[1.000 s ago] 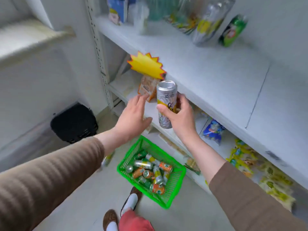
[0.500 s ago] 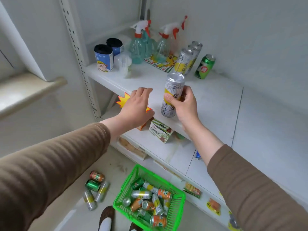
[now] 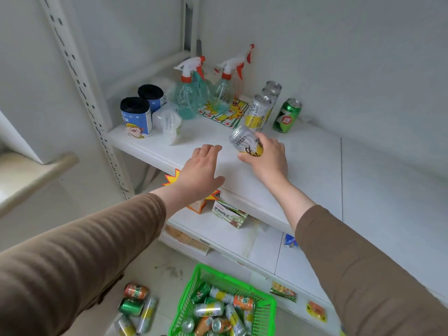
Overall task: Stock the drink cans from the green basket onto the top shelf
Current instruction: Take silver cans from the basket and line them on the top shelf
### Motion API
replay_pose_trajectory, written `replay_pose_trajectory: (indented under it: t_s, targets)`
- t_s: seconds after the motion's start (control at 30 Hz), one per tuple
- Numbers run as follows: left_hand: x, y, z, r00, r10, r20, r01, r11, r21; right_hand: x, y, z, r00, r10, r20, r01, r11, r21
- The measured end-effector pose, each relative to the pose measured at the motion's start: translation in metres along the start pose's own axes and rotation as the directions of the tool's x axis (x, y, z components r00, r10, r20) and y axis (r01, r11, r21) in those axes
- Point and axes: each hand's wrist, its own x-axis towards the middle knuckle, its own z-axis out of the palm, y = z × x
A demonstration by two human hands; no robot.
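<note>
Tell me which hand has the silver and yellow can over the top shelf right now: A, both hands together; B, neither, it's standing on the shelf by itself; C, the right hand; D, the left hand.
C: the right hand has its fingers curled around the tilted silver and yellow can above the top shelf, while the left hand lies open beside it, holding nothing.

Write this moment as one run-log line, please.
right hand: holds silver-yellow can, tilted, over top shelf | left hand: open, empty | green basket: cans remain
</note>
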Motion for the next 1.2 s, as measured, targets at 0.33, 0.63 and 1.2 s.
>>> replay_pose_trajectory:
  t_s: [0.33,0.63,1.2]
  targets:
    - [0.036,-0.017,0.003,0.999,0.035,0.002,-0.035,0.999,-0.020,0.042,-0.063,0.006,0.855,-0.189,0.483,0.487,-0.026,-0.873]
    - [0.052,-0.031,0.007,0.998,0.054,0.015,-0.054,0.998,-0.022,0.041,-0.043,0.040,0.779,-0.384,0.496,0.505,-0.085,-0.859]
    - [0.088,-0.034,0.030,0.994,0.034,0.100,-0.035,0.999,0.008,0.040,0.010,0.086,0.955,0.297,-0.005,-0.278,0.899,0.339]
